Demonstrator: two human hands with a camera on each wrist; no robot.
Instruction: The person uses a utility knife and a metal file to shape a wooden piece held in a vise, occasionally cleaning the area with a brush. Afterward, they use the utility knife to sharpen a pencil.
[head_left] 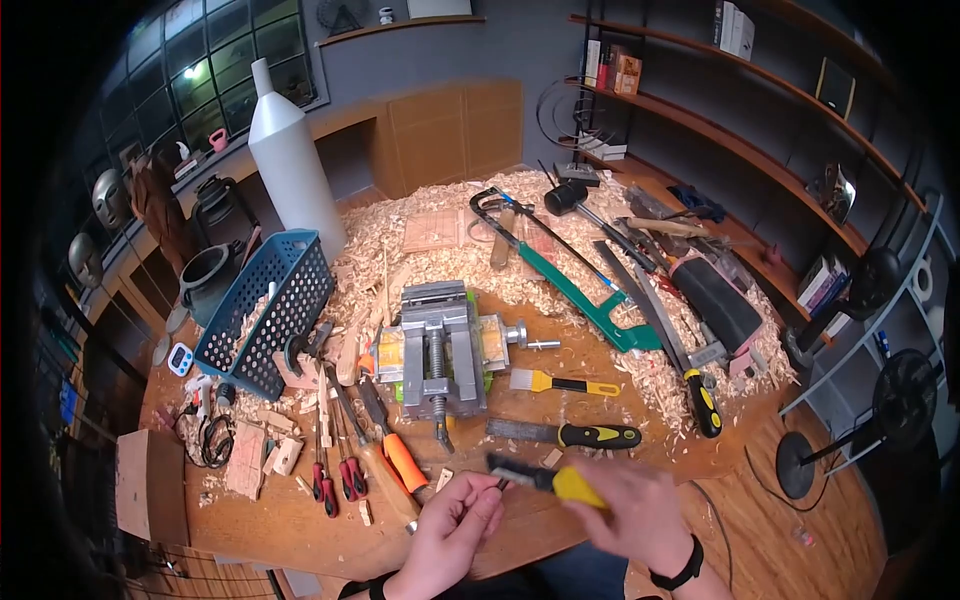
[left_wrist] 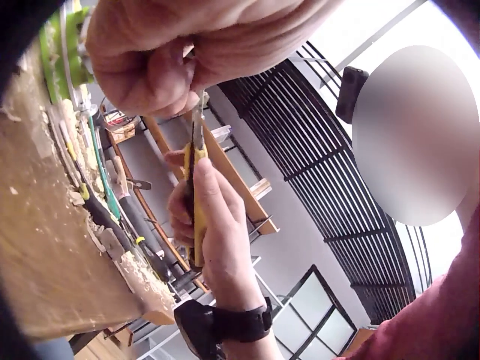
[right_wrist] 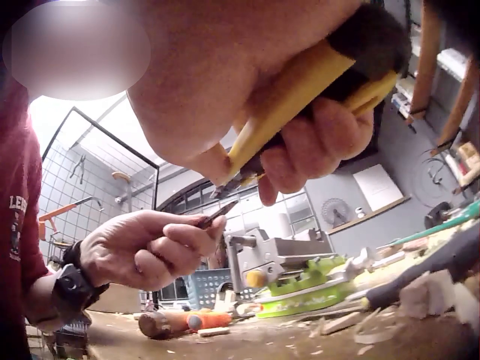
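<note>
My left hand (head_left: 457,522) is over the front edge of the workbench, pinching a small dark pointed piece (right_wrist: 219,214) between thumb and fingertips. My right hand (head_left: 640,512) grips a yellow-and-black-handled tool (head_left: 576,487) with a narrow metal end, fingers wrapped round its handle. In the right wrist view the tool's metal tip (right_wrist: 234,184) comes close above the small piece. Seen from the left wrist, the metal end (left_wrist: 199,124) reaches right up to the left fingertips; I cannot tell the tool's exact kind, as the fingers cover much of it.
A grey vise (head_left: 437,350) stands mid-bench. Right of it lie a brush (head_left: 565,383), a yellow-and-black-handled flat tool (head_left: 600,436), a handsaw (head_left: 650,300) and a green hacksaw (head_left: 575,290). Chisels (head_left: 403,462) and red-handled tools (head_left: 352,478) lie left, near a blue basket (head_left: 265,325). Wood shavings cover the back.
</note>
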